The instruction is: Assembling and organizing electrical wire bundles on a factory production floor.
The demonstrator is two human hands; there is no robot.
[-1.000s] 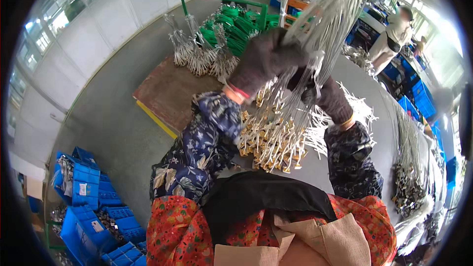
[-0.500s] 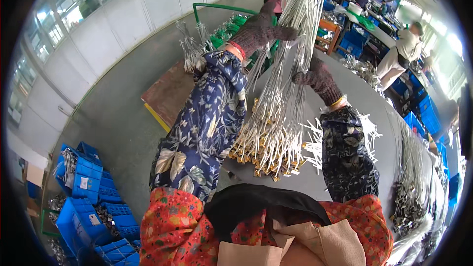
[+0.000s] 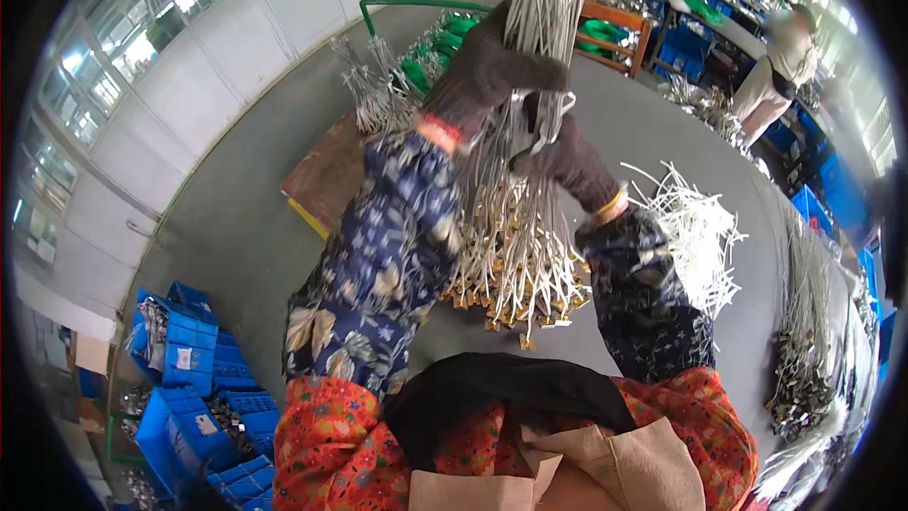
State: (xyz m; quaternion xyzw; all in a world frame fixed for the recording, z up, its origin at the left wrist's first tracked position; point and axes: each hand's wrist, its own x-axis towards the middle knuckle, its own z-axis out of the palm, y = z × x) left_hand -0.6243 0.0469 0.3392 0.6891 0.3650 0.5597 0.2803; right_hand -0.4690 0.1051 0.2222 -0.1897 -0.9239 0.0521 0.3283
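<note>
A thick bundle of white cables with brass-coloured ends hangs upright in front of me over a grey table. My left hand, in a dark glove, is closed around the bundle high up. My right hand, also gloved, grips the same bundle lower down on its right side. The brass ends fan out just above the table top. Both my forearms wear dark floral sleeve covers.
Loose white cable ties lie on the table to the right. More cable bundles hang along the table's right edge. Blue crates stand on the floor at lower left. A pallet with cables and green parts sits beyond. A person stands at far right.
Both hands have lifted the cable bundle higher, and the left arm has stretched upward. The brass ends have risen off the table.
</note>
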